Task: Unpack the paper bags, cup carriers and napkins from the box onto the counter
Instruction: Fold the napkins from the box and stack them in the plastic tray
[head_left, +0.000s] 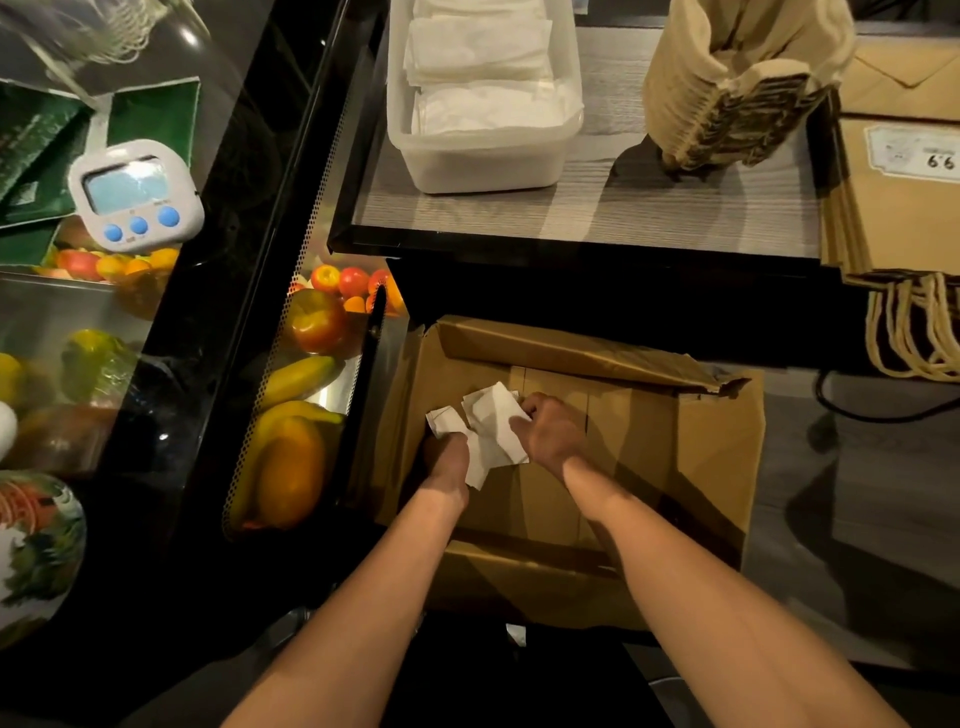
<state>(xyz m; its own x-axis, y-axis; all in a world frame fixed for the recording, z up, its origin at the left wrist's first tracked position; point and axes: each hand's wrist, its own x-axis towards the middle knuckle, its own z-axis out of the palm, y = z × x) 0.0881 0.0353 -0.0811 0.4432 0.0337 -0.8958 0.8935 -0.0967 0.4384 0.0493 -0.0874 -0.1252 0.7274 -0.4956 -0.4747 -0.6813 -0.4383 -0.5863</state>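
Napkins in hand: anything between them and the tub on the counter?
Only the bent far flap of the box, leaning inward between the napkins and the tub. Straight above them, nothing shows.

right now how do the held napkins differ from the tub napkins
Held napkins are loose and rumpled, low in the box, gripped by left hand and right hand. Tub napkins lie flat, stacked, untouched, in a tub on the counter. Both are white.

Loose white napkins (493, 413) are bunched inside the open brown cardboard box (719, 457). On the counter (597, 208) beyond the box stand nested pulp cup carriers (727, 104). Flat brown paper bags (904, 223) lie beyond its right side, handles overhanging.
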